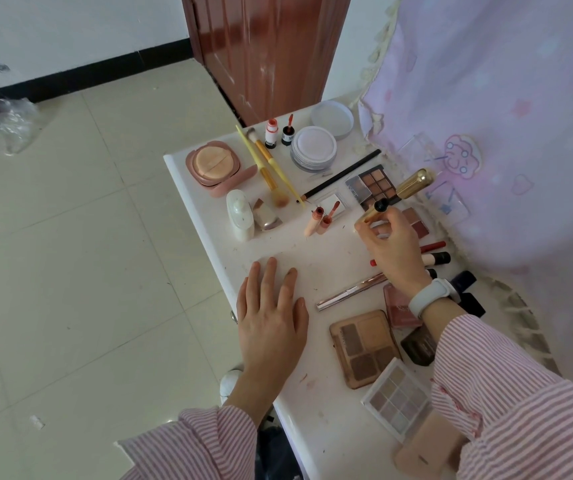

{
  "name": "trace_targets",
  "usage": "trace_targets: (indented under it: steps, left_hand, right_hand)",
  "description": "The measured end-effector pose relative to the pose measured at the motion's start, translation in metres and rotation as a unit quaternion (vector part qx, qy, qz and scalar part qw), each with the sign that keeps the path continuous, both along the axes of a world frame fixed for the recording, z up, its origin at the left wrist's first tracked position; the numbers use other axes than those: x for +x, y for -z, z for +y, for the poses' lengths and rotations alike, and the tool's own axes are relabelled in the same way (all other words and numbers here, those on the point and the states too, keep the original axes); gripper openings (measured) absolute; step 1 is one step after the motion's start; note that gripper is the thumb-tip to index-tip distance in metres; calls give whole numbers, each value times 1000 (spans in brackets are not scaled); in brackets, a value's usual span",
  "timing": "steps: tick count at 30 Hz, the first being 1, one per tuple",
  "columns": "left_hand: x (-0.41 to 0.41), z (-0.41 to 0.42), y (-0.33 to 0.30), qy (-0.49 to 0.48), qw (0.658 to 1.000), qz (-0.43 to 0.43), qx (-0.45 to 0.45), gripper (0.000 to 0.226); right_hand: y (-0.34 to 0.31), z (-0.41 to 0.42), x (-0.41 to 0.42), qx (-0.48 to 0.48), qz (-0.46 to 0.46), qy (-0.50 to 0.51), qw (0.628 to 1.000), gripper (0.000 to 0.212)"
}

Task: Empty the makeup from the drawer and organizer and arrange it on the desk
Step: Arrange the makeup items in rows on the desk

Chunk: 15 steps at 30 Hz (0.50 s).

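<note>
Desk (333, 258) fills my view. At seven o'clock my left hand (271, 317) lies flat on it, fingers straight, holding nothing. At twelve o'clock sit the pink cushion compact (217, 166) and yellow brushes (267, 161). Toward three o'clock my right hand (394, 249) pinches a gold tube (402, 188), tilted above the open palette (373, 185).

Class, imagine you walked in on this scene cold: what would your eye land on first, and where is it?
First, the right hand at mid-desk, pinching a gold tube over the open palettes. Next, the left hand lying flat on the white desk near its front edge. Then the round pink compact at the far left corner, with two yellow brushes beside it.
</note>
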State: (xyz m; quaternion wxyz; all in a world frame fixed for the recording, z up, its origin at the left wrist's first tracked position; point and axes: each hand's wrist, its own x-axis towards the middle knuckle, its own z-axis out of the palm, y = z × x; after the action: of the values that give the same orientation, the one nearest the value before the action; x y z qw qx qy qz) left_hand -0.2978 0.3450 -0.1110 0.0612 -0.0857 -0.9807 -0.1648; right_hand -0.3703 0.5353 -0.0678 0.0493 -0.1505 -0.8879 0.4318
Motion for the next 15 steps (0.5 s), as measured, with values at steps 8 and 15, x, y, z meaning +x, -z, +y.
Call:
trace_targets:
  steps: [8,15]
  left_hand:
    - [0,0,0,-1,1000,-10,12,42]
    - [0,0,-1,-1,1000,-8,13,42]
  right_hand:
    - [-17,33,36,139,46,-45,988,17]
    - [-16,58,37,407,-1,-227,884,17]
